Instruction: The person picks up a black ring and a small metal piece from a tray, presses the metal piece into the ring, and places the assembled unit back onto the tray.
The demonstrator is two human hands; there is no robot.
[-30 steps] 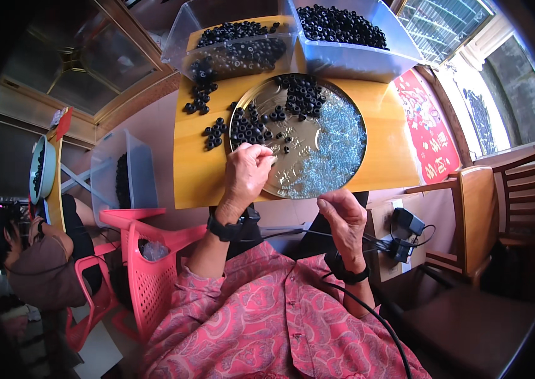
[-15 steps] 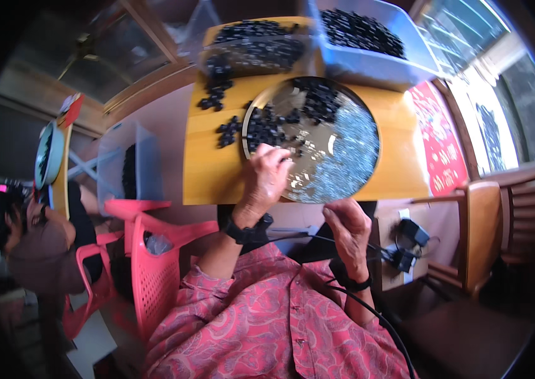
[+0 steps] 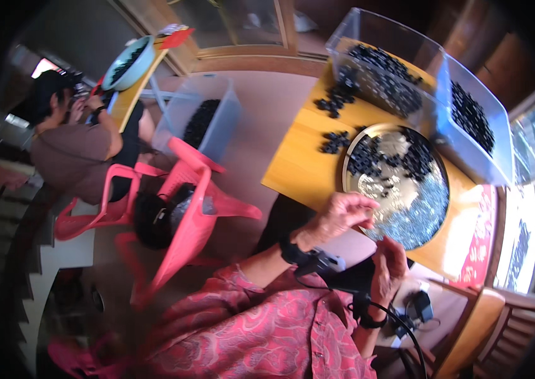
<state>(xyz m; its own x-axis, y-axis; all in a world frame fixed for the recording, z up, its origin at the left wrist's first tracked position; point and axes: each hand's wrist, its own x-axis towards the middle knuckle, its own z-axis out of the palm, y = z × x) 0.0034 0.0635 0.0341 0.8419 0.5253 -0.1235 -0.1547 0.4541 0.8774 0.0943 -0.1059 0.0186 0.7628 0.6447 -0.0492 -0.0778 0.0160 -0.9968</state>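
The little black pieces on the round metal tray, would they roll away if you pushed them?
Probably a bit. The black pieces look small and loose, so a push from the left hand would likely scatter them. The round metal tray has a raised rim that should stop most. Those lying on the yellow table could slide off.

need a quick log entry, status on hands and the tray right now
Left hand at near rim of round metal tray, fingers curled, grip unclear. Right hand below the tray, off the table. Dark pieces heaped on tray. Nothing blocking.
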